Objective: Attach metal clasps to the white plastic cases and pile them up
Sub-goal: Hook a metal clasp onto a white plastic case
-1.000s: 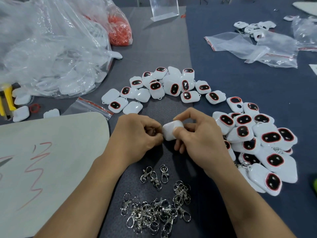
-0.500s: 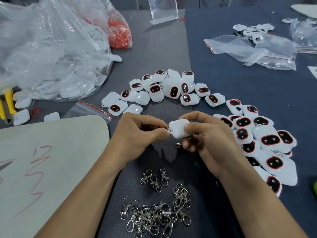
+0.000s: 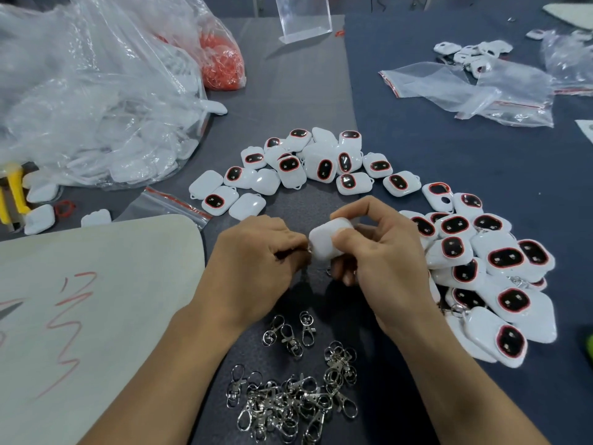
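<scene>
My right hand (image 3: 385,261) grips a glossy white, round-cornered case (image 3: 327,240), plain side up, while my left hand (image 3: 253,261) pinches a small silver clasp (image 3: 308,250) at the case edge facing it.

One white case (image 3: 327,242) is held up mid-table, plain side showing. Loads more cases (image 3: 500,261) lie scattered around it. The silver clasps (image 3: 288,403) are heaped nearer.

A white board (image 3: 96,316) with red scrawl lies on the table's (image 3: 288,91) left. Beyond it are a yellow tool (image 3: 13,195), a big clear bag (image 3: 80,91), red rings (image 3: 221,64) and an acrylic stand (image 3: 303,19) — zip bags (image 3: 465,88) far right.
</scene>
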The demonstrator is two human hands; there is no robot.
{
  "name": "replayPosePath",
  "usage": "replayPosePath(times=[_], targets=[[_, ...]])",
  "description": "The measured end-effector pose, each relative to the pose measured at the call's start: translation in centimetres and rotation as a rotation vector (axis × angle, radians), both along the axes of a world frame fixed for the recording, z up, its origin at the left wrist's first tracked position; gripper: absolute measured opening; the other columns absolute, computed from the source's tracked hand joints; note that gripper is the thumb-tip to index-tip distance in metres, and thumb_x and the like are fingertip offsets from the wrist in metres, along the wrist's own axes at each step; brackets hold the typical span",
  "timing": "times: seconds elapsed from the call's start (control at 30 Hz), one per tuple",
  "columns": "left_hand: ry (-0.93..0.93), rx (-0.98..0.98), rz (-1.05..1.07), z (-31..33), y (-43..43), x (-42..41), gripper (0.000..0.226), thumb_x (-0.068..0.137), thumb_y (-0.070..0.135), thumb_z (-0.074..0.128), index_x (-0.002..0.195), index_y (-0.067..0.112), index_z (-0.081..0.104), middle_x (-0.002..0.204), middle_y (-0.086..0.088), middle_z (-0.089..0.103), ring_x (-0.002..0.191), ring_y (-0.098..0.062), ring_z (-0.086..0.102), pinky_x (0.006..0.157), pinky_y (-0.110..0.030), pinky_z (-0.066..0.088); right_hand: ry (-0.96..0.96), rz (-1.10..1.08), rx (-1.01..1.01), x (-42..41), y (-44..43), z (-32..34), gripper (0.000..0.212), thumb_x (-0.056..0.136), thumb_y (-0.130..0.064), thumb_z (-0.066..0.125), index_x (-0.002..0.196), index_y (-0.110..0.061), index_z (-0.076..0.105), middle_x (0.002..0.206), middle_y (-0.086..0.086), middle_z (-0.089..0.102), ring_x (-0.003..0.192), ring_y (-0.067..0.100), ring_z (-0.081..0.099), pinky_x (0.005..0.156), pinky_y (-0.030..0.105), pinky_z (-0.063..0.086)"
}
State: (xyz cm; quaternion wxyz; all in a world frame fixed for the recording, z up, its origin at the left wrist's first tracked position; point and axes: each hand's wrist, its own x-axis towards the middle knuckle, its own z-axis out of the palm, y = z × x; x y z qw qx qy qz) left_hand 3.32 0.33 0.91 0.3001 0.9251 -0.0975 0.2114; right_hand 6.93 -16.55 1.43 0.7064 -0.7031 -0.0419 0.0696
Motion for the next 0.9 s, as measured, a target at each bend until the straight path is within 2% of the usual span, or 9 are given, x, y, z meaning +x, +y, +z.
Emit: replayPosePath(times=[0.17, 0.3, 0.4, 0.47, 0.6, 0.67, 0.77, 0.83, 0.9], targets=[[0.235, -0.57, 0.007, 0.1, -0.3, 0.6, 0.012, 0.071, 0.015, 0.086, 0.075, 0.025, 0.081, 0.066, 0.009, 0.068, 0.059, 0.0, 0.053, 0.059, -0.017, 0.041, 0.29, 0.018, 0.289, 0.6, -0.4, 0.7, 0.021, 0.089, 0.011, 0.053, 0.091, -0.006, 0.066, 0.064, 0.017, 0.067, 0.041, 0.02, 0.053, 0.036, 0.023, 0.037], [0.385, -0.822, -0.083, 0.2, -0.8, 0.8, 0.007, 0.072, 0.017, 0.083, 0.078, 0.02, 0.082, 0.065, 0.008, 0.07, 0.06, 0.001, 0.057, 0.06, -0.013, 0.043, 0.382, 0.053, 0.383, 0.6, -0.6, 0.7, 0.025, 0.089, 0.009, 0.051, 0.084, -0.008, 0.07, 0.068, 0.017, 0.067, 0.042, 0.019, 0.052, 0.037, 0.023, 0.035], [0.362, -0.76, -0.089, 0.3, -0.7, 0.8, 0.014, 0.079, 0.008, 0.081, 0.079, 0.022, 0.082, 0.061, 0.013, 0.065, 0.058, 0.003, 0.053, 0.059, -0.012, 0.039, 0.37, 0.044, 0.389, 0.6, -0.6, 0.5, 0.029, 0.088, 0.008, 0.052, 0.081, -0.011, 0.071, 0.069, 0.017, 0.067, 0.041, 0.02, 0.052, 0.037, 0.022, 0.036], [0.278, -0.546, -0.06, 0.2, -0.5, 0.6, 0.013, 0.082, 0.009, 0.08, 0.081, 0.022, 0.082, 0.06, 0.013, 0.061, 0.058, 0.001, 0.051, 0.059, -0.014, 0.038, 0.259, 0.007, 0.303, 0.6, -0.7, 0.3, 0.025, 0.089, 0.008, 0.054, 0.084, -0.012, 0.068, 0.068, 0.015, 0.068, 0.041, 0.02, 0.051, 0.037, 0.023, 0.036], [0.029, 0.057, -0.024, -0.1, -0.7, 0.2, 0.013, 0.085, 0.021, 0.071, 0.078, 0.014, 0.079, 0.062, 0.006, 0.055, 0.063, -0.013, 0.051, 0.062, -0.031, 0.04, -0.185, -0.047, -0.126, -0.5, -0.1, -0.2, 0.014, 0.088, -0.012, 0.06, 0.088, -0.024, 0.066, 0.071, 0.002, 0.07, 0.055, 0.016, 0.057, 0.05, 0.036, 0.05], [-0.053, 0.153, 0.01, -0.3, -0.7, 0.0, 0.012, 0.085, 0.022, 0.071, 0.079, 0.016, 0.078, 0.063, 0.006, 0.056, 0.063, -0.016, 0.05, 0.062, -0.033, 0.039, -0.226, -0.061, -0.168, -0.9, 0.3, -0.2, 0.014, 0.09, -0.014, 0.059, 0.091, -0.027, 0.066, 0.074, 0.002, 0.07, 0.06, 0.021, 0.059, 0.055, 0.04, 0.053], [0.06, -0.163, 0.055, -0.3, -0.7, 0.0, 0.004, 0.082, 0.027, 0.075, 0.082, 0.028, 0.079, 0.064, 0.007, 0.062, 0.061, -0.006, 0.053, 0.059, -0.023, 0.04, 0.031, -0.1, 0.099, -0.4, 0.2, 0.4, 0.022, 0.093, 0.002, 0.055, 0.094, -0.016, 0.067, 0.066, 0.009, 0.069, 0.045, 0.019, 0.052, 0.04, 0.028, 0.041], [0.214, -0.435, 0.037, -0.4, -0.7, 0.4, 0.01, 0.082, 0.025, 0.079, 0.081, 0.035, 0.08, 0.066, 0.013, 0.069, 0.059, 0.003, 0.054, 0.058, -0.012, 0.04, 0.222, -0.11, 0.271, 0.0, 0.1, 0.8, 0.021, 0.094, 0.007, 0.052, 0.095, -0.009, 0.066, 0.066, 0.012, 0.068, 0.041, 0.018, 0.05, 0.037, 0.024, 0.036], [0.286, -0.567, -0.039, -0.2, -1.0, 0.8, 0.015, 0.084, 0.016, 0.079, 0.084, 0.031, 0.081, 0.068, 0.017, 0.07, 0.062, 0.007, 0.056, 0.062, -0.008, 0.04, 0.323, -0.093, 0.383, 0.1, 0.0, 0.8, 0.021, 0.094, 0.007, 0.05, 0.095, -0.006, 0.066, 0.066, 0.013, 0.068, 0.041, 0.018, 0.05, 0.037, 0.024, 0.034]])
